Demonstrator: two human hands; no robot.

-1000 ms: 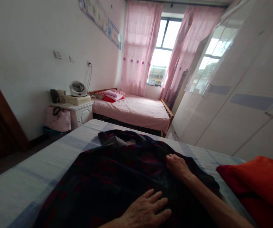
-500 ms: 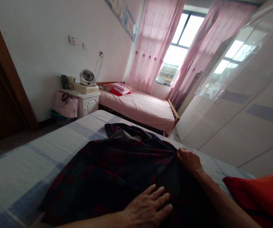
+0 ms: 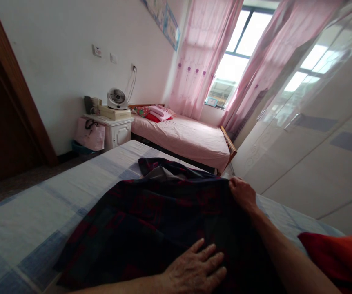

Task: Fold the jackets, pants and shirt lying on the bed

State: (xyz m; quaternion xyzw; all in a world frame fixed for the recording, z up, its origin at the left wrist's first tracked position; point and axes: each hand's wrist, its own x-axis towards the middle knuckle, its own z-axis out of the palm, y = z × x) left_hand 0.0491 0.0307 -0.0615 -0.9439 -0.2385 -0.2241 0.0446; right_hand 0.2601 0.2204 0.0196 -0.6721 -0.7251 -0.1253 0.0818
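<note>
On my feed, L hand [image 3: 196,267] lies w/ fingers spread on dark patterned cloth [image 3: 163,224], btm ctr, R hand [image 3: 242,194] grips it right of ctr, & red-orange fabric [image 3: 343,255] sits btm right.

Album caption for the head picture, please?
Left hand spread on dark, red-patterned cloth, right hand gripping it, over pale, blue-checked sheet.

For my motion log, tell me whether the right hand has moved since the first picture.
Yes, the right hand has moved forward, closer to the wooden footboard.
</note>
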